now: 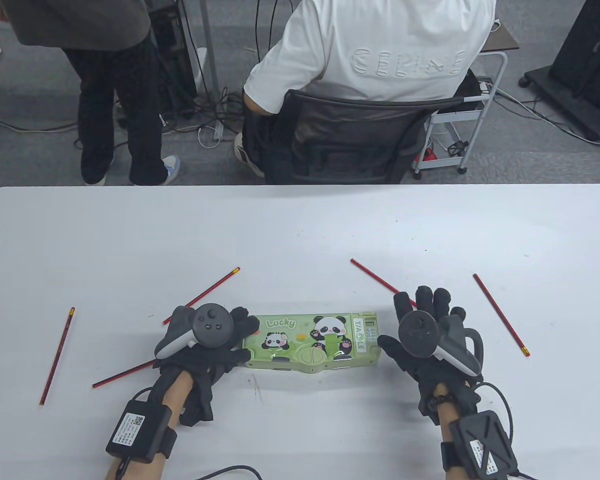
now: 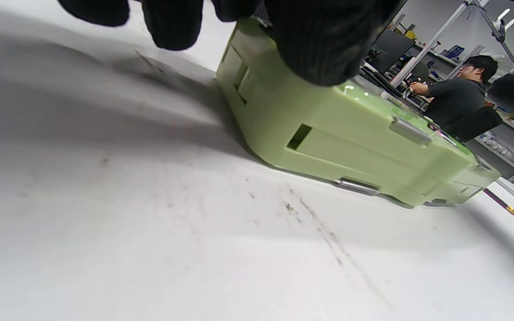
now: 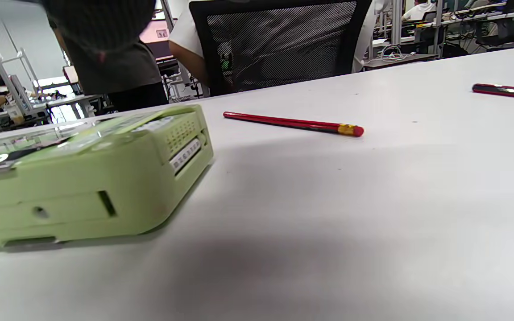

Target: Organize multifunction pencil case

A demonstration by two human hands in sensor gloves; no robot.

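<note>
Nearest the table camera are our two gloved wrists with their strapped sensor packs, coming in over the near edge of the table (image 1: 300,225). Our left hand (image 1: 207,345) holds the left end of the pencil case (image 1: 312,344), thumb on the lid in the left wrist view; how firmly the fingers clasp it we cannot tell. Our right hand (image 1: 427,335) hovers just beside the right end, fingers straight and spread, holding nothing.

The case lies shut, near the middle of the near edge. We judge this an early step: steadying it before opening. Next we need a latch or button found and pressed.

Five red pencils lie loose: far left pencil (image 1: 57,356), two (image 1: 202,296) (image 1: 125,374) partly under the left hand, one (image 1: 375,279) running beneath the right fingers, one (image 1: 501,314) towards the right edge. The case's inside is hidden.
</note>
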